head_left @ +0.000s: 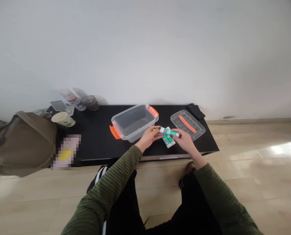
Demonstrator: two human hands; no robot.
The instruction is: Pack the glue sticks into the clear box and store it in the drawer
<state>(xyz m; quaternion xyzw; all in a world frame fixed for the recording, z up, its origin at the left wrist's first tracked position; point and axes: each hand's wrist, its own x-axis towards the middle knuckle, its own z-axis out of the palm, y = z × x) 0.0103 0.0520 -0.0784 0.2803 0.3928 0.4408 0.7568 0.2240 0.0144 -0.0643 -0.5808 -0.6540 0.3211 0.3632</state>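
Between my two hands is a green-and-white tube that looks like a glue stick (pixel 169 132), lying roughly level above the table. My left hand (pixel 148 138) pinches its white end, and my right hand (pixel 185 141) has its fingers closed on the other end. Just beneath, more green-and-white glue sticks (pixel 168 141) rest on the black table (pixel 98 143), partly covered by the held one. A bit of something yellow shows by my left fingers. Left of my hands stands a clear plastic box (pixel 130 136) without its lid, its orange handles folded outward.
The clear lid (pixel 199 130) with an orange handle lies at right, near a black remote-like object (pixel 196 111). At left are a paper cup (pixel 63 119), a spray can (pixel 73 99), a dark glass (pixel 90 103) and a brown bag (pixel 25 143). A wall runs behind the table.
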